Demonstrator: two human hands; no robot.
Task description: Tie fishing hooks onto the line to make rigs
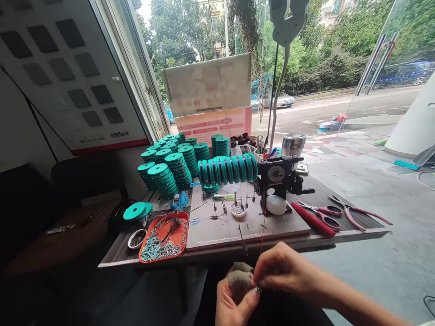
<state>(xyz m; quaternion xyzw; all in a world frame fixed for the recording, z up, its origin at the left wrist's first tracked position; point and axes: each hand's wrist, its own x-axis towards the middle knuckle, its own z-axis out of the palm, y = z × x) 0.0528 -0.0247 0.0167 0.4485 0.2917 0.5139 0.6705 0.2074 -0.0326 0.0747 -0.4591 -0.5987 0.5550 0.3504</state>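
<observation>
My left hand (pixel 236 296) is low in the middle of the view, with beige cloth wraps (pixel 240 278) on its fingers. Between its thumb and fingertips sits a small silvery piece (pixel 257 290), too small to identify. My right hand (pixel 283 267) meets it from the right, fingers pinched together at the same spot. A thin red line (pixel 264 222) runs down from the black hand-cranked winder (pixel 276 174) to my right fingers, which hide its end. Green foam spools (pixel 227 170) fill the winder's shaft. Both hands are in front of the table edge.
Stacked green foam spools (pixel 175 165) stand back left. An orange tray (pixel 180 233) holds small metal parts, beside a small dish (pixel 137 239). A bowl of beads (pixel 238 209) sits mid-board. Scissors (pixel 328 215) and pliers (pixel 355 215) lie right, by a red bar (pixel 312 219).
</observation>
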